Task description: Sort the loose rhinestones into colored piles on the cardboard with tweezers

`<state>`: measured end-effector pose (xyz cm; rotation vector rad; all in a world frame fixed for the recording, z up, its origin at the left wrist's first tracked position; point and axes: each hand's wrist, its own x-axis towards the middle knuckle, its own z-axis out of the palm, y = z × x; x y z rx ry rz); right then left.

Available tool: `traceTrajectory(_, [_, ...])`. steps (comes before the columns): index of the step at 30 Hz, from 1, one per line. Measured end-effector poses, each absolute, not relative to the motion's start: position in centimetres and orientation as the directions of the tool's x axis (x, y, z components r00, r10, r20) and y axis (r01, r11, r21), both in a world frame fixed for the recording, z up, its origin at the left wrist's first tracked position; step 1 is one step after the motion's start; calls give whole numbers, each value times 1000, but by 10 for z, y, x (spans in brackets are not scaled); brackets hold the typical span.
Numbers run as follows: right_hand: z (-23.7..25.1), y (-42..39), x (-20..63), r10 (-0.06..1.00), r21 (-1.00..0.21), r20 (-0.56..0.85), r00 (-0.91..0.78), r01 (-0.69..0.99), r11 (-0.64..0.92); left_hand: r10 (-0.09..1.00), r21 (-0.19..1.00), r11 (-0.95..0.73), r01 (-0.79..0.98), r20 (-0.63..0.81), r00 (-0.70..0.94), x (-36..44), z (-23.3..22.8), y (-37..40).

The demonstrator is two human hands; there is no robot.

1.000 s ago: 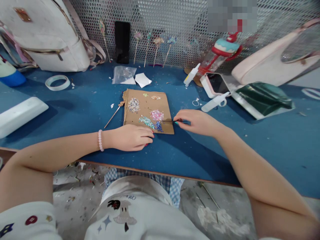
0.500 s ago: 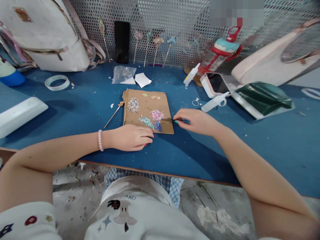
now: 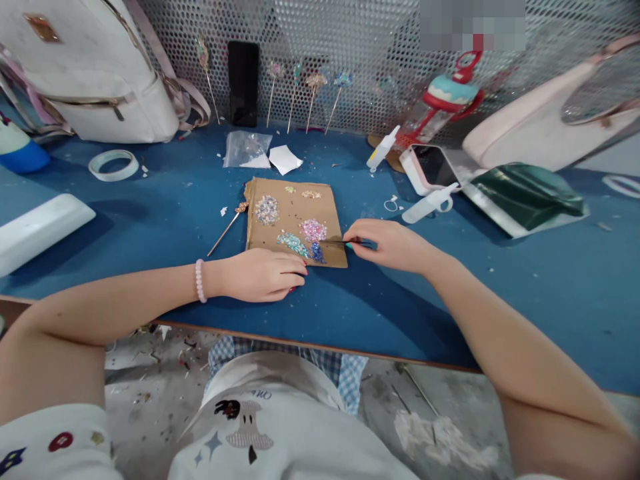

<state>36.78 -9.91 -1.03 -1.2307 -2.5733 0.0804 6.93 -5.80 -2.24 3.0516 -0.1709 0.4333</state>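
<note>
Blue felt covers the table [image 3: 150, 220], the broadest thing in view, with a perforated metal screen [image 3: 350, 40] standing along its 12 o'clock edge. At 10 o'clock a white backpack [image 3: 100, 73] leans against the screen, and a pink bag [image 3: 540, 113] lies at 2 o'clock beside a dark green foil pouch [image 3: 530, 193]. A cardboard sheet [image 3: 295, 223] rests flat at the centre, carrying small heaps of coloured sequins [image 3: 313, 230]. The left hand [image 3: 260, 275] lies curled and relaxed on the felt at the sheet's 6 o'clock edge, fingertips touching the card, gripping nothing. The right hand [image 3: 390, 243] sits at the sheet's 3 o'clock side, thumb and forefinger pinched shut on a thin pick tool [image 3: 337, 242], whose tip points toward 9 o'clock and reaches the sequin heaps. A gold hairpin stick [image 3: 227, 229] lies just off the sheet at 9 o'clock. A roll of tape [image 3: 113, 165] sits farther toward 10 o'clock.
</note>
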Motion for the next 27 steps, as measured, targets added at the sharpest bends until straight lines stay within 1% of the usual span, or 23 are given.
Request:
traceTrajectory(3, [-10, -100, 367, 769, -181, 219, -601, 749, 637, -93, 40, -993, -108, 275, 957, 69, -23, -58])
traceTrajectory(8, [-10, -98, 367, 785, -197, 219, -580, 761, 618, -108, 37, -992, -125, 302, 947, 69, -23, -58])
traceTrajectory(15, [-10, -99, 366, 791, -219, 223, -569, 762, 609, -96, 36, -993, -111, 284, 954, 70, -21, -59])
traceTrajectory(22, [-13, -98, 366, 793, -202, 218, -570, 768, 608, -104, 36, -992, -119, 287, 952, 69, -23, -58])
traceTrajectory(27, [-14, -97, 365, 792, -214, 236, -562, 765, 607, -96, 48, -992, -113, 276, 956, 69, -22, -58])
